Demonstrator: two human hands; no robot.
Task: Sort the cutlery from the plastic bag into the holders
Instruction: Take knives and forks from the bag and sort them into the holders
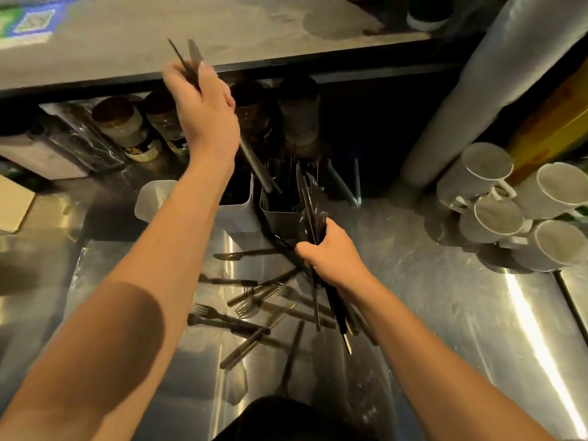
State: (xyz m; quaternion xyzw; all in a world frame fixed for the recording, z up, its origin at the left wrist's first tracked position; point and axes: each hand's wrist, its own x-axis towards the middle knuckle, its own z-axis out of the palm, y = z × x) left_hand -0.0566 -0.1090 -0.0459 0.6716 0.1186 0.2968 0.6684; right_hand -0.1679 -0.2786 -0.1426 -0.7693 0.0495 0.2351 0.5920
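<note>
Gripping two knives [191,63] in left hand [203,109], right hand [331,254] fingers clutching cutlery bundle [313,214], four mugs [506,208] nearby.

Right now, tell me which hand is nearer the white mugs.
Right. The right hand grips a bundle of cutlery near the middle of the counter, with bare steel between it and the white mugs. The left hand is raised farther away, holding knives above the holders.

Four white mugs [496,198] stand at the right. Three holders [245,202] are in the middle, far from me. Two jars [127,128] stand at the far left. Loose cutlery [254,307] near me: too tangled to count.
</note>
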